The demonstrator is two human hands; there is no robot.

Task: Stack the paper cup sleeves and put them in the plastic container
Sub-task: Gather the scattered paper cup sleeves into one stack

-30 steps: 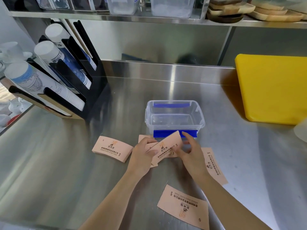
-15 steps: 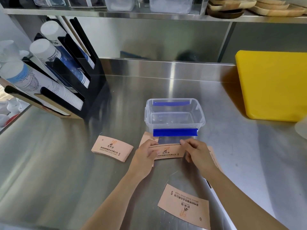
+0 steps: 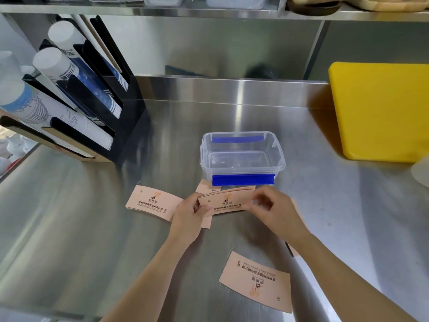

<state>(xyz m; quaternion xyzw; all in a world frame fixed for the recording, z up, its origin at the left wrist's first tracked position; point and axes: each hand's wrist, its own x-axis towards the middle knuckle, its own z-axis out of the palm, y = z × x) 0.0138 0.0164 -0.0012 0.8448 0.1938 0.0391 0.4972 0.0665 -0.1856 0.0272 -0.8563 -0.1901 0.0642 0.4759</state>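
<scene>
A stainless-steel counter (image 3: 69,228) runs beneath a steel shelf (image 3: 209,12) in a café prep area. Far to the left of the person's hands, a black rack (image 3: 97,108) holds slanted stacks of paper cups (image 3: 53,66). Just left of the left hand (image 3: 189,216), one peach cup sleeve (image 3: 151,202) lies flat, printed side up. The left hand pinches the left end of a small stack of sleeves (image 3: 225,202), while the right hand (image 3: 275,211) pinches its right end with thumb and fingertips; both hands grip the stack, held on edge just above the counter. Another sleeve lies partly hidden beneath the hands. Directly beyond the hands stands the clear plastic container (image 3: 242,156) with blue clips, open, with no sleeves in it, the held stack just in front of its near wall. Nearer than the hands, beside the right forearm, a further sleeve (image 3: 256,281) lies flat. Well right of the right hand rests a yellow cutting board (image 3: 380,110).
</scene>
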